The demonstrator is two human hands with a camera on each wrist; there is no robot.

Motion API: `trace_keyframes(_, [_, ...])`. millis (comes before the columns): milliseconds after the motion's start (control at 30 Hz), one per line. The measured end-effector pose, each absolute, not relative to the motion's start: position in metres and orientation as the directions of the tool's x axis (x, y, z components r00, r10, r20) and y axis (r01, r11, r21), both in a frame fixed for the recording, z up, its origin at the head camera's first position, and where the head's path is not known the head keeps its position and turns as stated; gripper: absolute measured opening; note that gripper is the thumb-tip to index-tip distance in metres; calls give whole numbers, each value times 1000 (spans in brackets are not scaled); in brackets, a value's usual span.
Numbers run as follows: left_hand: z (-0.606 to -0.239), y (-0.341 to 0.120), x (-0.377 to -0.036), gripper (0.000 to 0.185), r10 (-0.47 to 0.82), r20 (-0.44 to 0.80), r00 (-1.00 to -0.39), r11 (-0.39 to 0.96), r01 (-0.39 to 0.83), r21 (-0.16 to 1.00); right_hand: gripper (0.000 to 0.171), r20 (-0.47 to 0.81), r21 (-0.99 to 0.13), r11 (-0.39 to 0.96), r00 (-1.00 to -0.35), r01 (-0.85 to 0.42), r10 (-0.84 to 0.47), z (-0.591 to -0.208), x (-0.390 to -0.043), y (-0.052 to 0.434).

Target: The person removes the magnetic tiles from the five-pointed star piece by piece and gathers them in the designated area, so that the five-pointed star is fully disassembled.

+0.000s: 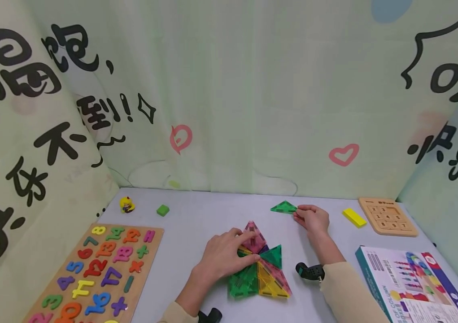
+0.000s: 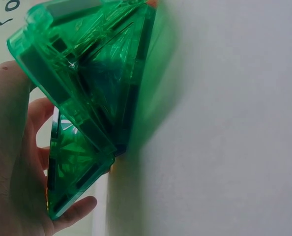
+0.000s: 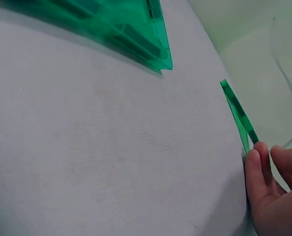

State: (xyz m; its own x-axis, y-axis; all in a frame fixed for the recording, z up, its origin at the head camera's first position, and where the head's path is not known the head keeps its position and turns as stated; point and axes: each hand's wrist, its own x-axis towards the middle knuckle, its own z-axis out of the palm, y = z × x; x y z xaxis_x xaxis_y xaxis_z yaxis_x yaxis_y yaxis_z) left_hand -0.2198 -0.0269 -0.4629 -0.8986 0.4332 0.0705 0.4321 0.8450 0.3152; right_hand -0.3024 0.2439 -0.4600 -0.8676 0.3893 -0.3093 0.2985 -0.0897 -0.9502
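Observation:
My right hand [image 1: 311, 220] pinches a green triangular magnetic tile [image 1: 284, 207] by one corner near the back of the table. In the right wrist view that tile [image 3: 238, 115] shows almost edge-on, between thumb and fingers. My left hand [image 1: 224, 251] holds a built shape of translucent magnetic tiles [image 1: 274, 282] at the table's middle, thumb and fingers spread around its left side. Green, pink and yellow-orange tiles meet in it, with a pink peak [image 1: 254, 237] at the back. Seen from the left wrist, green tiles [image 2: 87, 69] stand close beside the fingers, which partly hide behind them.
At the left lies a wooden number board [image 1: 132, 260]; a yellow duck toy [image 1: 126, 205] and green block [image 1: 163, 210] stand behind it. A yellow block [image 1: 354, 218], wooden number puzzle [image 1: 388, 217] and printed box [image 1: 418, 285] lie at the right. Printed curtains [image 1: 233, 98] surround the table.

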Motion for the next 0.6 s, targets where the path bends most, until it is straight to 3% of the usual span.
trace_keyframes(333, [-465, -25, -219, 62, 436, 74, -897, 843, 436, 314, 34, -251, -964, -26, -881, 263, 400, -465, -298, 245])
trace_keyframes(600, [-465, -26, -219, 62, 429, 73, -900, 848, 430, 311, 32, -151, -945, 231, -937, 230, 316, -462, -284, 247])
